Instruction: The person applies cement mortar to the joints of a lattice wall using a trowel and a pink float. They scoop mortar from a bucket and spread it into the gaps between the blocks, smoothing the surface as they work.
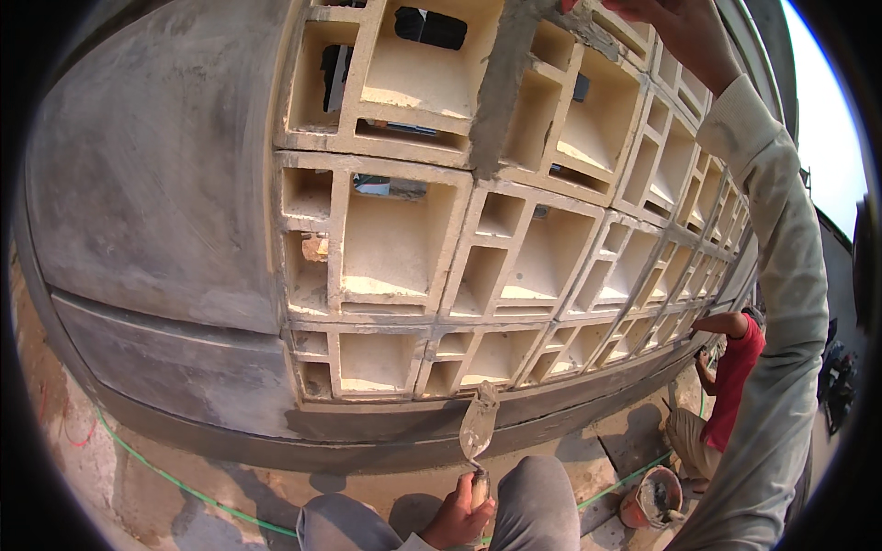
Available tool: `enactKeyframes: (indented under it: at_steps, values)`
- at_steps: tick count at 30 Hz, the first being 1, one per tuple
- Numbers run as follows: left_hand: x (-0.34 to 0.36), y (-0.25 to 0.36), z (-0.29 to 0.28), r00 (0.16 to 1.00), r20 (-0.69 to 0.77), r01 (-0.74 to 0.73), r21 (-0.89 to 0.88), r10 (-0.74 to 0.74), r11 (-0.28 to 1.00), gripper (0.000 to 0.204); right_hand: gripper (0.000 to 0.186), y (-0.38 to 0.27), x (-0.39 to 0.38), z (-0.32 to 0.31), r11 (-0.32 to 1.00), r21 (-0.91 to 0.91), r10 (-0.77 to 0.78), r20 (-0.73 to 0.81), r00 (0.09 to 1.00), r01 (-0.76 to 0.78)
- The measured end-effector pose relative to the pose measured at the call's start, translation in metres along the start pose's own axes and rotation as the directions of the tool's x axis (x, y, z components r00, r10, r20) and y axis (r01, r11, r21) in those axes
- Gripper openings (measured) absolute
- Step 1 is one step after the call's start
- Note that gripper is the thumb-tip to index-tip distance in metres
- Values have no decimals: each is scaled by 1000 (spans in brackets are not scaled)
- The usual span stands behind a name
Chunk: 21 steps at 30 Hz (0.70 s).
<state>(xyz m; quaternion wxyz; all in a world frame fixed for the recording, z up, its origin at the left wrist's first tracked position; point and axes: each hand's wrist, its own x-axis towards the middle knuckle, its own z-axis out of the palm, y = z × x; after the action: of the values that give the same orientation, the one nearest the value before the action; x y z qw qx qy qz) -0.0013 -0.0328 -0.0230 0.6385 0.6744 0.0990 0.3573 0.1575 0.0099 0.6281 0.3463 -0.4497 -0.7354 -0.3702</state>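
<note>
Low in front of my knees, my left hand (458, 515) is closed round the handle of a pointed trowel (478, 424). Its blade points up toward the bottom ledge of the block wall, with grey mortar (487, 395) at its tip. My right arm reaches high along the right side. At the upper edge, my right hand (678, 35) is bent with its fingers at something red, largely cut off by the frame. Near it, a wet grey mortar band (507, 92) runs down over the cream ventilation blocks (401, 234).
A smooth grey wall (156, 165) borders the blocks on the left. A green hose (188, 491) crosses the ground. At right, a person in a red shirt (735, 372) crouches by the wall, near an orange bucket (634, 510) holding grey mortar.
</note>
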Motion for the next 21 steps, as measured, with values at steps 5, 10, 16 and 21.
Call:
enactKeyframes:
  at_steps: [5,10,16,21]
  values:
    - [-3,-24,1,989,25,147,-226,-145,963,56,37,1,-1,-12,999,40,-21,-41,999,22]
    - [-2,-2,5,952,24,274,-518,-306,811,56,29,2,-7,-17,981,-122,143,-45,989,-148]
    - [-2,1,-2,999,27,30,-27,-29,999,56,26,18,10,-7,957,-74,281,-14,960,-281]
    - [-2,4,5,938,52,311,-563,-343,766,55,27,27,27,6,951,-56,277,-287,917,-304]
